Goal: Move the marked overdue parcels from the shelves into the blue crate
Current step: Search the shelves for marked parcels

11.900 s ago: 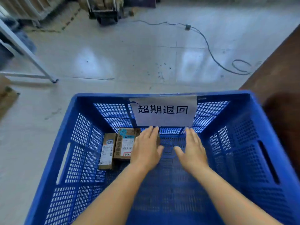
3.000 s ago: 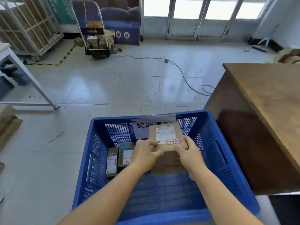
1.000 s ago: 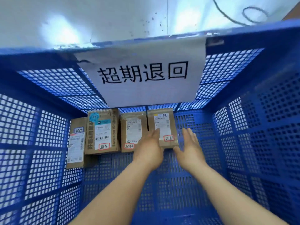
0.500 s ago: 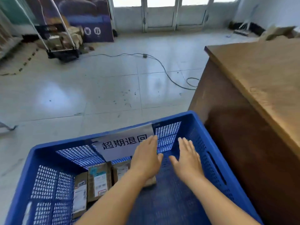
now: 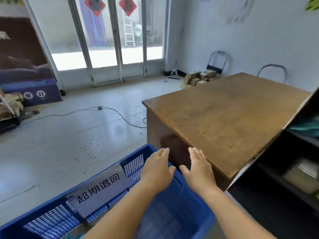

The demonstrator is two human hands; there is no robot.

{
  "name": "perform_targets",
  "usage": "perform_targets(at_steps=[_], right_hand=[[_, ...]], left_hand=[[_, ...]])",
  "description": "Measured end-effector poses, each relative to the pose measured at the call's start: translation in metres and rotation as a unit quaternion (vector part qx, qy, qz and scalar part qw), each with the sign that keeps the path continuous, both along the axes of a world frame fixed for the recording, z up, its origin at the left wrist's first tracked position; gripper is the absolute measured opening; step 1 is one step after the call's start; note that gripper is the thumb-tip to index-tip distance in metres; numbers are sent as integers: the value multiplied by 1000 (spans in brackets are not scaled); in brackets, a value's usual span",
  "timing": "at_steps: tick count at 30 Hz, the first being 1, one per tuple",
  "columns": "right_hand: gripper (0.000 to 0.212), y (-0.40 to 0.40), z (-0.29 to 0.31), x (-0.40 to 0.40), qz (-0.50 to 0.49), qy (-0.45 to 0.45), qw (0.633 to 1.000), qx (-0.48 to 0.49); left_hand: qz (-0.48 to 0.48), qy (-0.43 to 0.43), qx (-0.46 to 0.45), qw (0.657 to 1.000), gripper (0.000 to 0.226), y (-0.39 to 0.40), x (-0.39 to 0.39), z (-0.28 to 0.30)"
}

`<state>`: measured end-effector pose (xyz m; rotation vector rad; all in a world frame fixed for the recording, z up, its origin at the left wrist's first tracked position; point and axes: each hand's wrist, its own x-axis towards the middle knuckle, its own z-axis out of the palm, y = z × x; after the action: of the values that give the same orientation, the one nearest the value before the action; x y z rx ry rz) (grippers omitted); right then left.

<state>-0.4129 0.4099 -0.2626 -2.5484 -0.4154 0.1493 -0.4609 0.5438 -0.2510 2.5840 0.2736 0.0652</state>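
The blue crate [image 5: 174,219] fills the bottom left of the head view, with a white paper sign [image 5: 100,188] in black characters taped inside its far wall. My left hand [image 5: 158,171] and my right hand [image 5: 198,171] hover flat over the crate's right corner, fingers spread and holding nothing. Only slivers of the parcels inside show at the bottom edge, behind my left forearm. A dark shelf unit [image 5: 283,171] stands at the right with a greenish packet [image 5: 302,178] lying on one level.
A brown wooden desk [image 5: 224,118] stands right behind the crate. A cable [image 5: 103,109] trails across the tiled floor. Cardboard boxes [image 5: 196,79] and a hand trolley sit by the far wall. Glass doors are at the back, and a dark poster board is at the left.
My view has swung up and to the right, away from the crate's inside. Both hands have lifted off the parcels laid in the crate and now hover empty above its right corner.
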Motion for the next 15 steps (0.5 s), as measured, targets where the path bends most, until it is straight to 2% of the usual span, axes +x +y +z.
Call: perform_targets(at_steps=[8,15], right_hand=[[72,-136,79,-34,-148,-56,987,6],[69,-272,124,-70,-257,-91,962,-9]], left_hand=[[-128,-81,12,988,68,-124,2,84],[-254,-117,23,960,68,-261,-2,132]])
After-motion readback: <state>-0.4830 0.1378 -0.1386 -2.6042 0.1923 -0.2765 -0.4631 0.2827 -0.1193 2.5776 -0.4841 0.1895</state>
